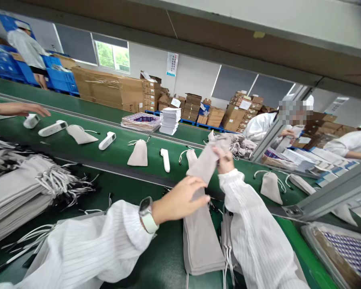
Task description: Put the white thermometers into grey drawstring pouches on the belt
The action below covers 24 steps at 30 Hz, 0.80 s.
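My right hand (225, 159) is closed on the upper end of a light grey drawstring pouch (205, 162), held tilted above the belt edge. Beside the pouch's lower end is my left hand (183, 198), fingers stretched and thumb apart; whether it touches the cloth I cannot tell. Below both hands lies a stack of flat grey pouches (203, 245), with more cords and pouches partly under my right sleeve. On the green belt (120, 176) beyond, a white handheld device like a thermometer (165, 160) lies between a filled-looking pouch (138, 153) and another pouch (191, 157).
A big pile of pouches (15, 192) with loose cords lies at left. A co-worker's hand (21, 108) reaches over the belt at far left. A slanted metal post (279, 120) stands at right, and a shelf (198, 48) hangs overhead. A plastic-wrapped tray (343, 249) sits lower right.
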Each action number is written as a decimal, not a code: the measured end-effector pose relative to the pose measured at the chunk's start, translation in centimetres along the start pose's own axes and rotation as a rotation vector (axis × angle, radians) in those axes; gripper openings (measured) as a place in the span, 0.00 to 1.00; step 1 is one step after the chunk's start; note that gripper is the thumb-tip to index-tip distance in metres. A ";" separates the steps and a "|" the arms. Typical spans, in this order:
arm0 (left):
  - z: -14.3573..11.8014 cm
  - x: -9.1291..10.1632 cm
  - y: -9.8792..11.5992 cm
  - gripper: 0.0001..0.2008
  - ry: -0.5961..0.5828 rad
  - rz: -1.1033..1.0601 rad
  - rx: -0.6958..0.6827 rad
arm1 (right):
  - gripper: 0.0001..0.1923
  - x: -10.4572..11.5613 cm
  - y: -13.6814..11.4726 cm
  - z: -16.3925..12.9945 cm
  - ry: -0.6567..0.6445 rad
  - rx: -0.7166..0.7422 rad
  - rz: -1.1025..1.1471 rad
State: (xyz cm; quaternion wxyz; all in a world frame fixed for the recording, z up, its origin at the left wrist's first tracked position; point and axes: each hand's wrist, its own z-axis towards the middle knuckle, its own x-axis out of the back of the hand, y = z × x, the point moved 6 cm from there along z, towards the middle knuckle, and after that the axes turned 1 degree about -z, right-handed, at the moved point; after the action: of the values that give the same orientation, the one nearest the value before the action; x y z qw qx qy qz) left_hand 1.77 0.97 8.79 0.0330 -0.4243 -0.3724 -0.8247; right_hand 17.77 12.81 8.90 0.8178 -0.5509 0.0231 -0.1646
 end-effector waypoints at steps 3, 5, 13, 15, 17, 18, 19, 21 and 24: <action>-1.1 -4.0 -1.8 0.22 -0.174 0.312 -0.048 | 0.28 7.9 1.8 2.0 0.519 -0.143 -0.569; -1.9 -5.1 -2.7 0.21 -0.265 0.392 -0.019 | 0.30 10.3 3.3 2.0 0.536 -0.240 -0.789; -1.9 -2.5 -0.3 0.11 -0.317 0.521 0.042 | 0.26 4.9 7.2 0.2 0.104 -0.157 -1.079; -1.1 -1.7 -0.3 0.09 -0.132 0.615 0.037 | 0.27 0.6 6.1 0.1 -0.095 0.011 -1.140; -0.6 -1.4 -1.2 0.08 -0.008 0.715 0.091 | 0.27 -4.1 5.4 -0.7 -0.344 0.149 -1.095; -0.4 -1.5 -1.8 0.08 0.007 0.750 0.121 | 0.27 -6.2 5.3 -1.2 -0.439 0.174 -1.046; -0.3 -1.7 -2.4 0.08 0.005 0.769 0.140 | 0.29 -8.1 5.4 -1.7 -0.516 0.180 -1.012; -0.2 -2.0 -3.0 0.09 -0.003 0.773 0.154 | 0.34 -10.5 6.0 -2.2 -0.550 0.131 -0.972; -0.1 -2.3 -3.0 0.09 -0.012 0.763 0.172 | 0.36 -11.5 7.3 -1.7 -0.457 0.035 -0.884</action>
State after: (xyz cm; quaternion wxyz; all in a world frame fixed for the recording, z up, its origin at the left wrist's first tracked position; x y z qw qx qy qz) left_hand 2.09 2.46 5.31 0.3706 -0.5327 -0.2556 -0.7166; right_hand 8.31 17.18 -0.10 0.6631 -0.5163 -0.3953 -0.3708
